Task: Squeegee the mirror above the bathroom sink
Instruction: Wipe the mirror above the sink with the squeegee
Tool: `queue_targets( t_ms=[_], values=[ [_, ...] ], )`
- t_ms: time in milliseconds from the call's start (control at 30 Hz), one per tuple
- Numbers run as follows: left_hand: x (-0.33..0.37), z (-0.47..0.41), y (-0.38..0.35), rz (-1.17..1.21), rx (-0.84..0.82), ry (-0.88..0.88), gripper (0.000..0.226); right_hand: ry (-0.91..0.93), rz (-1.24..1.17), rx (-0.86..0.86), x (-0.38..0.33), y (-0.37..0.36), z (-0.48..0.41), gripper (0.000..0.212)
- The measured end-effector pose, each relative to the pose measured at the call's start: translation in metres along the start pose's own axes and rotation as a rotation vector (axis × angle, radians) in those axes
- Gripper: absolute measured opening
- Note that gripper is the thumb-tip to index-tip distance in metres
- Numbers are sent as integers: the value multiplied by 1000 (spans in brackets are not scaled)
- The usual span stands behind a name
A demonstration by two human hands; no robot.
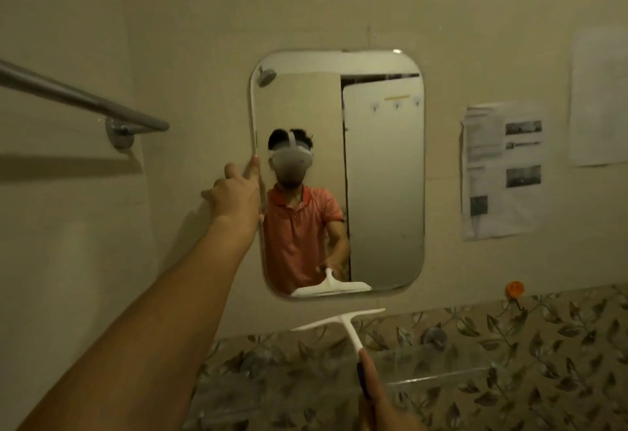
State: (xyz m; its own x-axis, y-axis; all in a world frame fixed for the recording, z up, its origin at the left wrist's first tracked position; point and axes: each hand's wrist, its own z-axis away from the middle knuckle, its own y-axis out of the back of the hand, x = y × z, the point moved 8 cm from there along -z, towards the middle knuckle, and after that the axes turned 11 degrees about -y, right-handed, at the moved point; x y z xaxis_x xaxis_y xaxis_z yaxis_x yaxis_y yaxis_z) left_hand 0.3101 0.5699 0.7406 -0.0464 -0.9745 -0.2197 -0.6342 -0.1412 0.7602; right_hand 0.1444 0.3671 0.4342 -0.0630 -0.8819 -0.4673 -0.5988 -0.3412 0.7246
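A rounded rectangular mirror (384, 175) hangs on the beige wall at the centre of the head view. My left hand (236, 192) reaches up to its left edge, fingers pressed on the rim. A white T-shaped squeegee (343, 323) is held just below the mirror's bottom edge, blade up and apart from the glass. My right hand (377, 393) grips its handle at the bottom of the frame. The mirror reflects the squeegee and a person in an orange shirt.
A metal towel bar (78, 97) sticks out from the wall at left. Printed sheets (503, 169) are stuck to the wall right of the mirror. Leaf-patterned tiles (475, 362) and a clear shelf (441, 376) run below. A small orange hook (514, 289) sits at right.
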Motion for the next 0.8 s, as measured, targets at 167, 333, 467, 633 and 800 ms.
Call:
queue_targets(
  t_ms=[167,333,467,633,800],
  values=[
    [2,3,2,11,-28,5,118,-108,-201,-62,-11,68,-44,72],
    [3,2,3,13,-35,9,120,80,-256,132,-44,171,-133,67],
    [3,2,3,-11,-15,3,118,248,-91,227,-88,238,-187,61],
    [1,-1,1,12,-20,5,118,427,255,277,-139,282,-229,61],
    [2,-1,3,-13,-25,3,121,576,439,332,-181,303,-257,59]
  ],
)
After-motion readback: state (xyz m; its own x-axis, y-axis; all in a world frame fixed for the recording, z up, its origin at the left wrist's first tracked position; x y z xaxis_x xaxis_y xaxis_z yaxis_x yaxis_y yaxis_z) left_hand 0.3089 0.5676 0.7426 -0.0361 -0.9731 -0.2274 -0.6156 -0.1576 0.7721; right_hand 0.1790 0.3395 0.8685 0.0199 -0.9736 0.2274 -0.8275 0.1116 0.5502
